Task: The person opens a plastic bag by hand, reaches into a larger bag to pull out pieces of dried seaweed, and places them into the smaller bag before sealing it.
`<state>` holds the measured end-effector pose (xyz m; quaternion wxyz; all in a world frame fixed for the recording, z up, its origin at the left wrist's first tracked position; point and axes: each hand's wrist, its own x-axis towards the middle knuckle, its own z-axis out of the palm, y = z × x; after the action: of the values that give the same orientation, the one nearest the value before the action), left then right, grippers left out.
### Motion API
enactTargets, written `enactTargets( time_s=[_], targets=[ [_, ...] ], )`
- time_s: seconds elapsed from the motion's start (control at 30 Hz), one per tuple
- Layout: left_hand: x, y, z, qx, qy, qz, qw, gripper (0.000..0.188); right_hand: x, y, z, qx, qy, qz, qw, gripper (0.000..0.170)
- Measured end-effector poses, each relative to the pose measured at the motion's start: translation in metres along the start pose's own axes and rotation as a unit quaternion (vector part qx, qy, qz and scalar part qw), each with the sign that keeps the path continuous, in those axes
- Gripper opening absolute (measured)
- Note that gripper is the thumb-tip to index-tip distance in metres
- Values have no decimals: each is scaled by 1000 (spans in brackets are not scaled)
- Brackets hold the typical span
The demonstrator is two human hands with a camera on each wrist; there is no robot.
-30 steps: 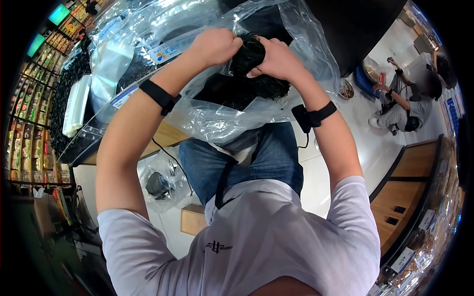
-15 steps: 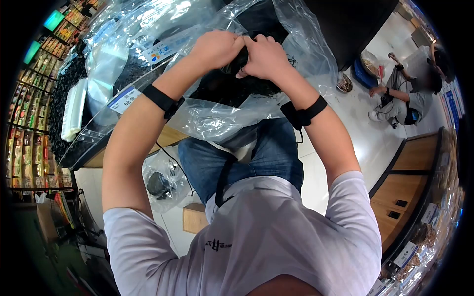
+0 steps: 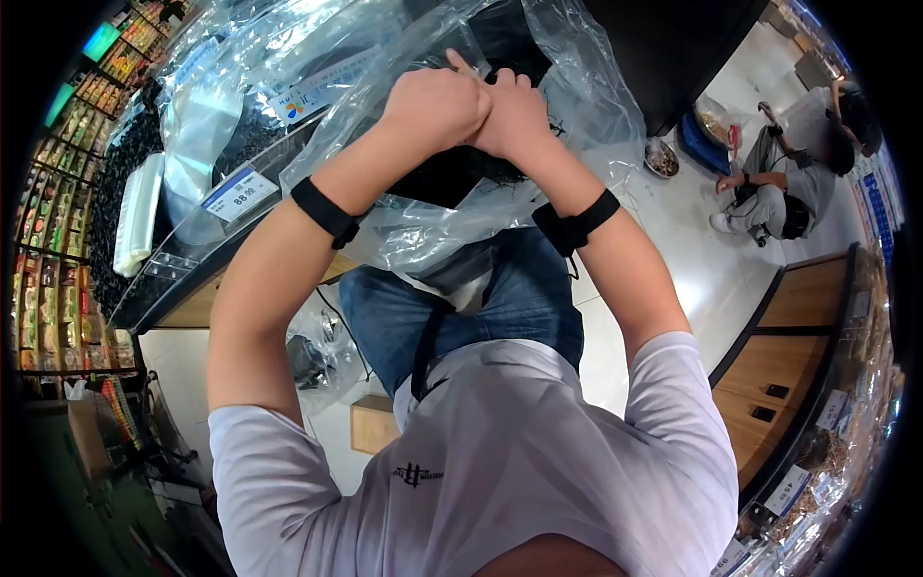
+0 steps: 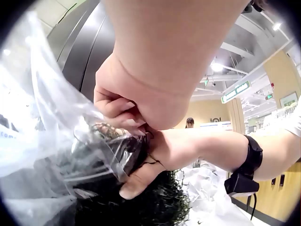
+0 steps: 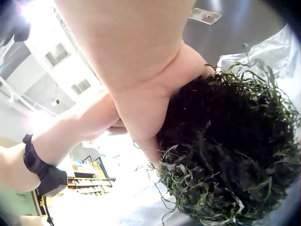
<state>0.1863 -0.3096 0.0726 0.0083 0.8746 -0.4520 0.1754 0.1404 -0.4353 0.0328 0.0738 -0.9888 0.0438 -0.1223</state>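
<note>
My left hand (image 3: 437, 111) has its fingers curled at the edge of a clear plastic bag (image 4: 110, 155), with dark shreds showing through the film. Right beside it, overlapping in the head view, my right hand (image 3: 514, 115) grips a big clump of dried shredded seaweed (image 5: 225, 150), dark green and wiry. The right thumb (image 4: 134, 186) presses along the bag's side in the left wrist view. Beneath both hands a large clear plastic sack (image 3: 601, 115) lies open with more dark seaweed in it. The palms hide much of where the bag and clump meet.
At left is a display bin of dark dried goods (image 3: 125, 192) with a price tag (image 3: 239, 194) and a white plastic roll (image 3: 139, 216). A dark cabinet (image 3: 673, 58) rises behind right. Another person (image 3: 793, 183) crouches on the floor near a bowl (image 3: 661, 158).
My hands have drawn together and now overlap. The seaweed clump seen between them a second ago is mostly covered in the head view. The price tag has come into fuller view.
</note>
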Motion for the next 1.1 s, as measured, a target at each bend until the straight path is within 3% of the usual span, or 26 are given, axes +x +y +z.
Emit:
enactTargets(
  time_s=[0.17,0.27,0.33,0.47,0.53,0.67,0.73,0.77,0.87,0.93,1.0,1.1],
  targets=[
    [0,10,5,-14,37,17,999,34,16,25,33,-32,28,-23,999,96],
    [-9,10,8,8,2,25,1000,34,25,39,50,74,48,-27,996,96],
    [-13,7,15,13,45,-25,999,38,17,34,34,139,69,31,987,99],
    [-23,8,27,19,130,-34,991,36,21,39,37,197,134,51,970,105],
    [-25,3,28,-76,223,15,972,37,21,37,32,185,146,46,971,109],
    [-26,-11,15,-124,209,8,970,36,23,33,31,161,136,35,977,121],
    [-29,-22,8,-276,114,-202,933,34,21,33,32,171,79,53,981,133],
    [-28,-37,8,-280,76,-232,929,32,22,33,32,176,59,70,980,141],
    [-28,-57,18,-203,66,-293,932,37,22,34,37,179,67,52,980,142],
    [-26,-60,32,-180,83,-287,937,45,24,32,38,182,63,50,980,142],
    [-22,-62,43,-127,188,-207,952,50,24,31,39,179,62,53,980,142],
    [-12,-67,48,-64,167,-206,962,50,26,30,39,183,65,53,980,141]
  ],
)
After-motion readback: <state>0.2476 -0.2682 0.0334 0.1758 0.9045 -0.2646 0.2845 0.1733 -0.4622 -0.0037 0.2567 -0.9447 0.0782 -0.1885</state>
